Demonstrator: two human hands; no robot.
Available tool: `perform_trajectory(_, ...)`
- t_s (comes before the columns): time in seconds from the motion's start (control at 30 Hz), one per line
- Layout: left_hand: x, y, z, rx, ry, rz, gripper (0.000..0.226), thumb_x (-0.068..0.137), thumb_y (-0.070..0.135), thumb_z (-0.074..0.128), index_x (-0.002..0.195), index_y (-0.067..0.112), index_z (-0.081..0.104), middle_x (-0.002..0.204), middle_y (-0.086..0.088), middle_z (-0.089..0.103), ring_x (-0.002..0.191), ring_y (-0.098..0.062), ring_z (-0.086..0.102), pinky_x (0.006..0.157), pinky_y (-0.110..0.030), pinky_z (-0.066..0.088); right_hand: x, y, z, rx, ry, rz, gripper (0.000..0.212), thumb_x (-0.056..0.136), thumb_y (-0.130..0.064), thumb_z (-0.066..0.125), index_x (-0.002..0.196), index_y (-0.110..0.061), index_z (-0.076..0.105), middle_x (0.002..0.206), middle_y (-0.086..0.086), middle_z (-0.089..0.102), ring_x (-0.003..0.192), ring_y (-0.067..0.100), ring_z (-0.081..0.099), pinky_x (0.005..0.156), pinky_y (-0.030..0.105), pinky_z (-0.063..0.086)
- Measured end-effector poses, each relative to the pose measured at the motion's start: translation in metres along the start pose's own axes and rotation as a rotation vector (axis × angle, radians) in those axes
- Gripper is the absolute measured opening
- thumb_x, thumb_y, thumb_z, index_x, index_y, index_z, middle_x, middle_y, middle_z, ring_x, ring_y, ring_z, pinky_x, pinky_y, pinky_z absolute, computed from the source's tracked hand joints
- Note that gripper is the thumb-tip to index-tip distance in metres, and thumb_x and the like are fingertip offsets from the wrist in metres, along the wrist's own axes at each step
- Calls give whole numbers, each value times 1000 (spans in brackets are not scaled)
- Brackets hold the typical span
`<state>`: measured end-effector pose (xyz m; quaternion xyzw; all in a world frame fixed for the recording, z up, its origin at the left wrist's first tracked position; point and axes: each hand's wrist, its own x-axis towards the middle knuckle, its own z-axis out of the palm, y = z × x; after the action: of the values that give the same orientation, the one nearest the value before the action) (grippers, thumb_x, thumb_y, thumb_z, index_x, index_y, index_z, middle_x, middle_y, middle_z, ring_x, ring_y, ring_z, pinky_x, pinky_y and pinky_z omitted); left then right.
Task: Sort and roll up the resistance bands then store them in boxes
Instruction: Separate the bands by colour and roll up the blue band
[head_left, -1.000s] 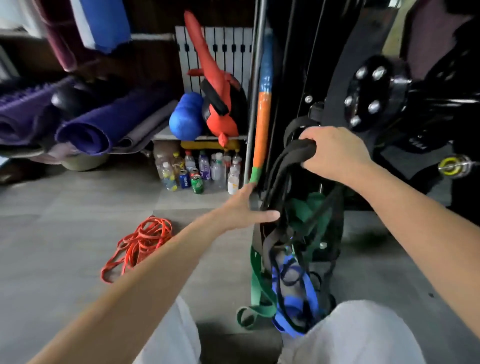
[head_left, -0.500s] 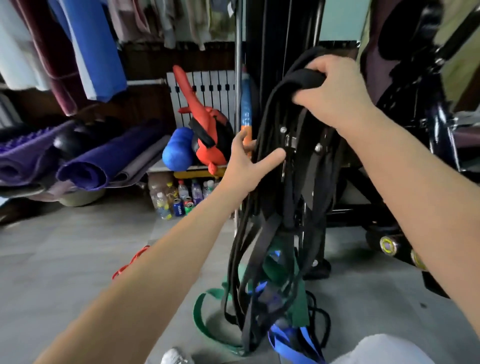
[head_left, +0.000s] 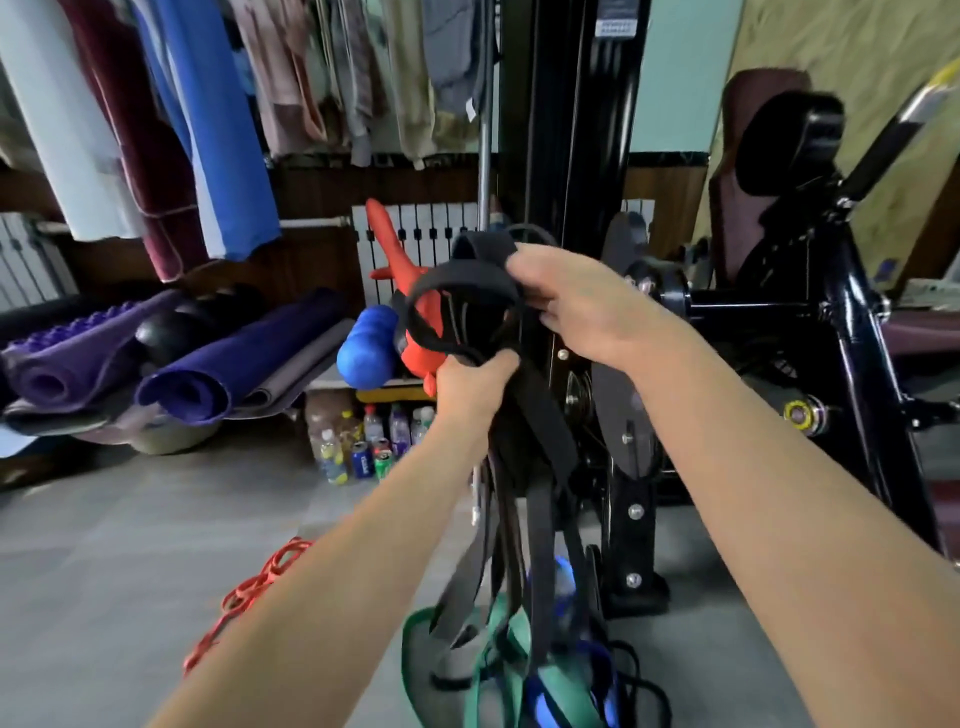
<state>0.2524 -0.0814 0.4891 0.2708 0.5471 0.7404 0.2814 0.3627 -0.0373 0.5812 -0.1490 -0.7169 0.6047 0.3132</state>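
A bundle of black resistance bands (head_left: 519, 467) hangs in front of me, its top loops held up at chest height. My right hand (head_left: 582, 306) grips the top of the black loops. Just below, my left hand (head_left: 470, 384) is closed round the black bundle. The lower ends trail to the floor among green bands (head_left: 483, 675) and blue bands (head_left: 587, 670). A pile of thin red-orange bands (head_left: 249, 587) lies on the floor to the left. No boxes are in view.
A black exercise machine (head_left: 810, 332) stands right behind the bands and to the right. Rolled purple mats (head_left: 208, 374), a blue roller (head_left: 366, 353), a red toy and several bottles (head_left: 363, 447) line the back left. Clothes hang above. Grey floor lies to the left.
My left hand, open beside the bundle before, now grips it below the right hand. The right hand has lowered the loops slightly and the camera has tilted upward.
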Motion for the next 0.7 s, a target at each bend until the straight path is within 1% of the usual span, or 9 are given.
perform_trajectory(0.03,5,11,-2,-41,11,-17,10,79,8,66,86,12,61,80,-5,67,76,-22,64,68,-26,55,-9,11,-15,24,37,2,22,84,-31,64,106,-29,66,109,-9,67,98,0,64,90,28,46)
perform_trajectory(0.1,15,33,-4,-108,26,-69,17,77,11,67,93,10,60,91,-11,69,81,-25,66,78,-34,56,-31,50,-30,-212,239,67,34,92,-28,56,122,-40,46,123,-21,48,108,-11,46,112,38,26)
perform_trajectory(0.17,21,53,-3,-133,29,-112,26,73,18,69,96,10,60,98,-13,70,87,-28,68,82,-40,57,-51,111,-17,-89,253,241,59,94,-19,54,142,-35,23,130,-15,36,121,2,38,115,39,15)
perform_trajectory(0.23,23,68,3,-150,-17,-123,20,74,19,69,90,9,60,85,-9,71,78,-26,69,74,-37,58,-66,160,21,-5,109,307,98,84,-11,68,151,-31,-1,146,-5,30,134,10,30,115,33,19)
perform_trajectory(0.3,21,80,9,-150,-68,-137,12,77,17,67,84,10,60,66,-3,70,63,-20,67,63,-29,56,-63,188,50,23,91,305,110,77,-9,76,150,-32,-3,149,-5,33,135,11,34,110,27,29)
perform_trajectory(0.4,23,94,6,-168,-73,-155,12,78,15,65,86,8,61,72,-6,67,65,-22,64,69,-30,54,-45,206,81,25,107,296,105,67,-18,84,145,-29,15,143,-6,40,127,9,41,96,13,38)
perform_trajectory(0.5,33,100,-10,-163,-24,-163,17,80,16,64,93,7,61,85,-10,68,74,-25,65,74,-33,54,-42,225,114,22,143,370,102,61,-21,89,141,-28,25,131,-9,48,120,9,46,91,17,41)
perform_trajectory(0.6,47,100,-33,-151,29,-142,35,81,15,64,115,5,58,91,-11,69,73,-23,66,65,-29,55,-39,243,130,-29,304,388,46,59,-16,79,99,-25,60,83,-11,69,85,13,66,62,14,47)
perform_trajectory(0.7,58,100,-66,-72,119,-83,38,80,14,64,117,7,57,87,-8,68,72,-21,65,59,-26,52,-39,234,115,-99,375,398,20,65,-15,72,76,-25,58,65,-9,62,66,15,61,54,19,43)
